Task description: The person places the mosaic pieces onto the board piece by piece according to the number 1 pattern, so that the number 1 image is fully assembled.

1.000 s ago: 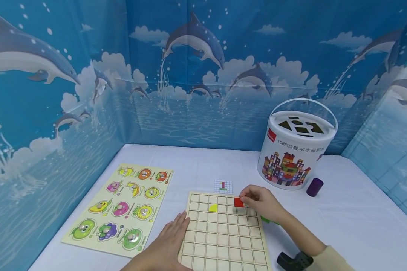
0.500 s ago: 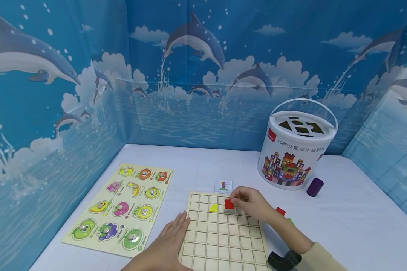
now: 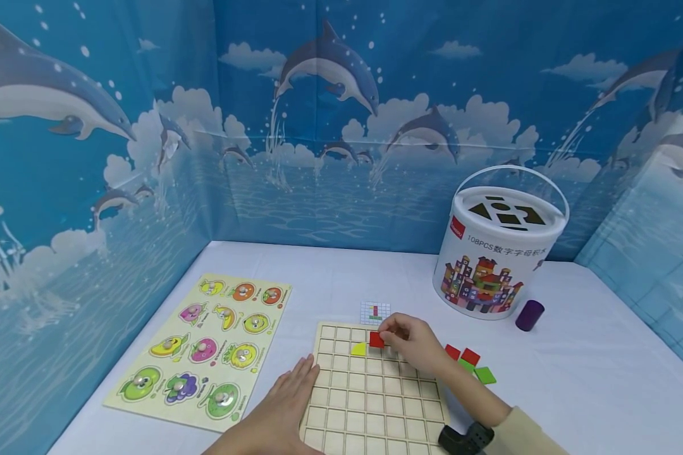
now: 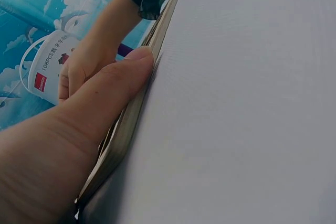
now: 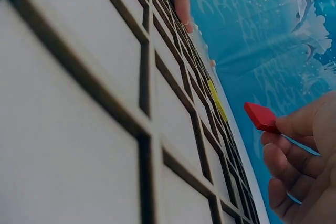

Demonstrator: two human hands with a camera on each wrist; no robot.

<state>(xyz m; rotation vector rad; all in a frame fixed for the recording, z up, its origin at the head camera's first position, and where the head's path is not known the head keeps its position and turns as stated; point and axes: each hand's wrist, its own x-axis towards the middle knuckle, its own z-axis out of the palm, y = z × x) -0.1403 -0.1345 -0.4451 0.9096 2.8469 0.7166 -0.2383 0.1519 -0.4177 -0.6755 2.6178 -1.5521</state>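
Currently the right hand [image 3: 412,344] pinches a red tile [image 3: 377,339] between thumb and fingertips, holding it just above the far rows of the wooden grid board [image 3: 375,404], right beside the yellow piece [image 3: 358,349] already seated in a cell. The right wrist view shows the red tile [image 5: 261,117] raised off the board and tilted, not yet in any cell. The left hand [image 3: 281,411] lies flat with straight fingers on the board's near left edge; the left wrist view shows its thumb [image 4: 123,85] pressed along that edge, holding the board down on the white table [image 3: 575,373].

To seat the tile well, by my judgement:
- Level the tile before lowering; a tilted tile is likely to catch on the raised grid ribs.
- Align its edges with the cell walls next to the yellow piece, then lower straight down.
- Keep the flat hand pressing so the board cannot slide.
- Check the small pattern card [image 3: 375,312] just beyond the board for the correct cell.

Spare red and green tiles [image 3: 469,363] lie on the table right of the board, near the white bucket [image 3: 498,253] and a purple cylinder [image 3: 529,315]. A fruit puzzle [image 3: 205,347] lies to the left.
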